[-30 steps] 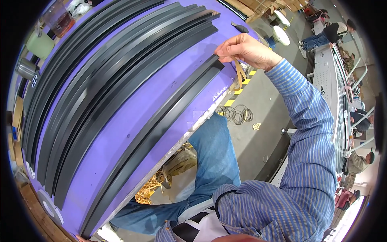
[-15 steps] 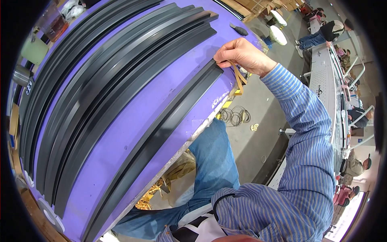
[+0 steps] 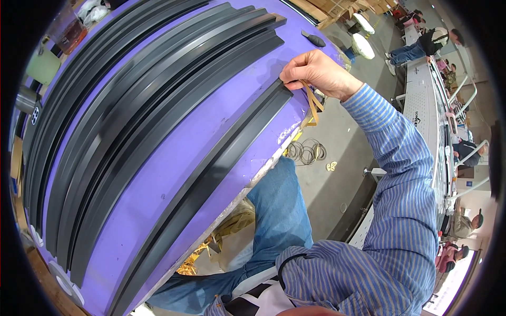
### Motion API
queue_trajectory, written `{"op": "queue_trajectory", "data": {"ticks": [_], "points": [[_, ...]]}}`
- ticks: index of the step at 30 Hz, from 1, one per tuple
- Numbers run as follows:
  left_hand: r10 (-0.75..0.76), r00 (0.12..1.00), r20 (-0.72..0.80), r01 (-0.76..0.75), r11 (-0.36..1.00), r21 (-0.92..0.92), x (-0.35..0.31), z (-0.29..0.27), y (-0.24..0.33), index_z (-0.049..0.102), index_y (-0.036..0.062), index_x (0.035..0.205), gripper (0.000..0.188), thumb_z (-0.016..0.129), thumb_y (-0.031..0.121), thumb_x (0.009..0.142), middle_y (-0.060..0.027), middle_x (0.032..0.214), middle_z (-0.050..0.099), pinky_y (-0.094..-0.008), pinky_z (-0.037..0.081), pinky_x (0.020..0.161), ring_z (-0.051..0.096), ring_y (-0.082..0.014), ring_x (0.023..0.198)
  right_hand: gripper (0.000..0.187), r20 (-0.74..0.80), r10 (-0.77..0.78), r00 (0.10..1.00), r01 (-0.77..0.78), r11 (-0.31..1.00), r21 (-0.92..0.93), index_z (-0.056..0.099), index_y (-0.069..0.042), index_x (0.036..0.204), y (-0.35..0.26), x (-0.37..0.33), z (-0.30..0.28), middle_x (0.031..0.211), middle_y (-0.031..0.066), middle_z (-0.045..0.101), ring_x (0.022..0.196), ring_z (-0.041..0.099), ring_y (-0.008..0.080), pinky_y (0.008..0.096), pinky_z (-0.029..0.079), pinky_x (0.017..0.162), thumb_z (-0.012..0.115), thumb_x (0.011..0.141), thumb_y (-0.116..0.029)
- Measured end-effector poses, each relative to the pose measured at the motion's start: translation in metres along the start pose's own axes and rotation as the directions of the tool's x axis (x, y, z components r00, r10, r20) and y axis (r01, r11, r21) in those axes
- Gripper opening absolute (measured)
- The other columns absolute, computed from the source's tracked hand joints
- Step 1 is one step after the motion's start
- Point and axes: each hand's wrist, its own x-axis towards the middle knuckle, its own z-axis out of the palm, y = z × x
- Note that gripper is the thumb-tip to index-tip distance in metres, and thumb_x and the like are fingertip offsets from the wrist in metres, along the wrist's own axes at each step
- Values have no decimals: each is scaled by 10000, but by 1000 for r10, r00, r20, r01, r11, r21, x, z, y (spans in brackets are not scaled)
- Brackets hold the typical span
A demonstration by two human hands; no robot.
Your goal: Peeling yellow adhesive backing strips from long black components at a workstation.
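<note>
My right hand (image 3: 310,72) is closed in a pinch at the far right end of a dark grey strip-like profile (image 3: 211,160). From under the fingers hangs a narrow tan strip (image 3: 313,103), bent in a loop past the profile's end. The fingertips hide exactly where that strip meets the profile. Lengthwise along the near side of the purple table (image 3: 142,197), the profile lies flat. My left hand is out of sight.
More dark grey profiles (image 3: 126,113) lie side by side across the table. A small dark tool (image 3: 313,39) rests beyond my hand. A white tape roll (image 3: 66,279) sits at lower left, a reddish container (image 3: 68,34) upper left. Coiled wire (image 3: 307,152) lies on the floor. People work at right.
My right hand keeps its pinch at the profile's end with barely any movement. The view has shifted very slightly.
</note>
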Motion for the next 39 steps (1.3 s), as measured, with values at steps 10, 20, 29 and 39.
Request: {"op": "queue_trajectory", "data": {"ticks": [10,20,29,39], "points": [[45,999,4,-45,999,11,18,-15,-28,581,-76,1139,342,579,172,904,-181,1120,618,-328,422,884,565,-228,981,123,2,-5,1000,5,1000,5,647,83,832,1,1,-2,879,131,638,766,625,148,218,555,691,642,827,-40],[36,999,2,-36,997,62,19,-8,-21,612,-58,1101,298,604,143,881,-173,1082,635,-330,452,859,589,-229,951,133,1,-10,1000,10,1000,-16,646,81,848,-1,0,1,890,128,639,769,626,145,218,555,700,638,831,-51],[8,1000,4,-8,986,169,40,-10,-40,593,-36,1152,347,605,177,879,-158,1143,607,-330,454,862,578,-230,991,152,-19,23,1000,-24,996,-84,637,59,901,-7,6,14,895,90,634,796,616,119,207,539,724,623,837,-78],[-288,957,27,289,956,-56,93,-41,-114,620,-5,1130,390,665,257,846,-86,1178,590,-307,408,929,535,-181,1045,153,-13,-7,1000,6,992,-128,627,58,909,-1,12,23,917,61,615,831,594,106,196,510,742,601,838,-75]]}}
